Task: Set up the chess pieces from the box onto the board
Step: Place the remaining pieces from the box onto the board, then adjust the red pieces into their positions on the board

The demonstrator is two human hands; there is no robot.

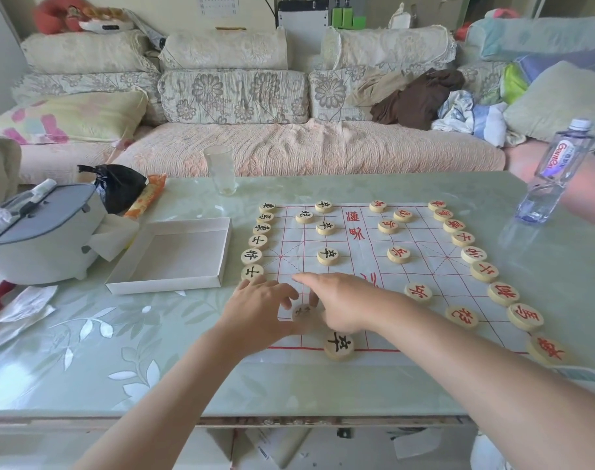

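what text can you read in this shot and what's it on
"Ganten": water bottle label.
"卒": near-edge black piece on the board.
"士": left-column black piece.
"車": near-right red piece.
Unreadable: blurred piece, wall calendar.

Your board (425,242) lies mid-table (119,340), the box (174,256) just to its left. One column of pieces (255,242) lines the board's left edge, another column (476,256) its right. Your left hand (258,310) and right hand (337,300) flank a piece (302,312) at the near left corner. A glass (221,171) stands behind the board, a bottle (554,171) far right.
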